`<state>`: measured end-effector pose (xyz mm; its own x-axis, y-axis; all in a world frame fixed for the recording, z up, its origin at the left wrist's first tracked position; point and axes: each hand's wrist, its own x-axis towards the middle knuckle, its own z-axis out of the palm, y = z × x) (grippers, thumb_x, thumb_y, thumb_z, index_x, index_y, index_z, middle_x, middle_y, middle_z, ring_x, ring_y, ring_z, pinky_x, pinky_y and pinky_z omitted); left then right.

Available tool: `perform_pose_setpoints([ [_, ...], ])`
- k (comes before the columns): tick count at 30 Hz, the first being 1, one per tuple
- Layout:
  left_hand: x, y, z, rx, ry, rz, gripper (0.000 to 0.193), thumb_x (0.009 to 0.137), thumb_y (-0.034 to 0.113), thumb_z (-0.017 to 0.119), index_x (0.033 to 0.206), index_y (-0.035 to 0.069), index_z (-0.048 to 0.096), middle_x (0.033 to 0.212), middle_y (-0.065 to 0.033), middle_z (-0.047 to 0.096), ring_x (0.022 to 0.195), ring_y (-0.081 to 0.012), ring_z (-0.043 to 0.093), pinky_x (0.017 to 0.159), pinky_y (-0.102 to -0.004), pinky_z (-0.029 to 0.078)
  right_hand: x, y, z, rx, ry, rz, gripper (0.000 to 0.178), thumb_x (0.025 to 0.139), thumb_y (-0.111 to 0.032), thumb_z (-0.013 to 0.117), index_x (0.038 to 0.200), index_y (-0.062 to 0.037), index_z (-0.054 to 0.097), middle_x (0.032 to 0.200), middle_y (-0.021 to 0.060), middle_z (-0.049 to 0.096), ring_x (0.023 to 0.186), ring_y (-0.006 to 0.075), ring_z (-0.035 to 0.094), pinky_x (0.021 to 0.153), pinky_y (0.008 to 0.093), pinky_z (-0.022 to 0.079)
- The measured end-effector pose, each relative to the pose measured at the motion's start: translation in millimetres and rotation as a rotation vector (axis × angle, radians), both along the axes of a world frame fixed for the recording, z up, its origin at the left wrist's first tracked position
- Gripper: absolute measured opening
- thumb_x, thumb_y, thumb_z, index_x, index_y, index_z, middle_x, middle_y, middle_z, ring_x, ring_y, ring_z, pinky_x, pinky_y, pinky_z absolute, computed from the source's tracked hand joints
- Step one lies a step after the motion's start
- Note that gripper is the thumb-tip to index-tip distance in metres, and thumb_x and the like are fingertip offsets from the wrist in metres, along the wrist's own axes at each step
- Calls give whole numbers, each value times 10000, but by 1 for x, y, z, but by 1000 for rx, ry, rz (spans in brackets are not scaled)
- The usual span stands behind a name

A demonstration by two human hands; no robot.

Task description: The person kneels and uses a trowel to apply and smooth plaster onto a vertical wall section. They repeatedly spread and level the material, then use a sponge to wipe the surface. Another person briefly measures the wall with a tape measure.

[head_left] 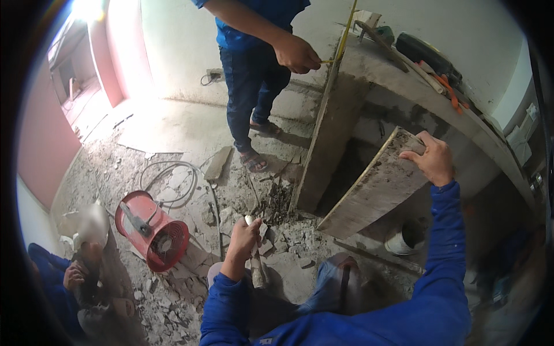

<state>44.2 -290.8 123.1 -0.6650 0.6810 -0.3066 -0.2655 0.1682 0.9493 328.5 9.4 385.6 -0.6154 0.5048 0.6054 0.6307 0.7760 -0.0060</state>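
My right hand (431,158) is wrapped over the upper end of a broad wooden board (381,187), stained with grey cement. The board slants down to the left, in front of the opening of a concrete counter (340,109). My left hand (245,239) is closed around a short, rod-like tool (258,274) with a pale upper end and a worn, dirty lower end; its exact kind is not clear. Beyond my hands stands a person in blue, whose hand (297,53) holds a yellow tape measure (344,34) at the counter's left edge.
A red portable blower fan (153,230) lies at left beside a grey cable (193,173). Broken rubble (283,239) covers the floor. A white bucket (404,237) stands right of the board. Tools and a black case (427,55) rest on the counter. Another person (75,282) crouches lower left.
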Motion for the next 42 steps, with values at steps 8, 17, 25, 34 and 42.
perform_pose_setpoints([
  [8,7,-4,-3,-39,21,19,288,950,213,602,708,79,519,567,-23,524,441,-131,507,410,-295,403,11,25,-38,-100,-93,-21,563,643,-568,809,850,-90,594,669,120,632,659,351,636,560,455,478],
  [17,10,4,-2,-133,18,-101,290,948,217,604,733,37,530,582,-44,557,467,-150,528,447,-320,419,19,52,-60,5,-90,0,562,696,-583,771,900,-93,587,745,125,656,712,371,638,581,466,483],
  [25,19,14,7,-112,40,-84,331,956,192,582,670,32,531,541,-52,553,446,-151,547,433,-314,414,28,57,-65,74,-120,-59,578,738,-580,747,994,-90,578,761,150,653,750,391,641,601,485,480],
  [34,23,19,8,-97,-37,-67,309,962,166,558,689,20,549,565,-49,539,455,-161,544,426,-316,433,50,63,-67,79,-199,-141,652,738,-627,720,1068,-80,591,767,201,668,751,430,651,603,505,491],
  [42,25,19,2,-219,-11,-167,218,883,139,581,716,2,609,594,-65,580,476,-156,559,443,-314,434,78,64,-66,-17,-168,-207,692,711,-608,755,1139,-83,615,769,204,678,756,425,662,621,493,504],
])
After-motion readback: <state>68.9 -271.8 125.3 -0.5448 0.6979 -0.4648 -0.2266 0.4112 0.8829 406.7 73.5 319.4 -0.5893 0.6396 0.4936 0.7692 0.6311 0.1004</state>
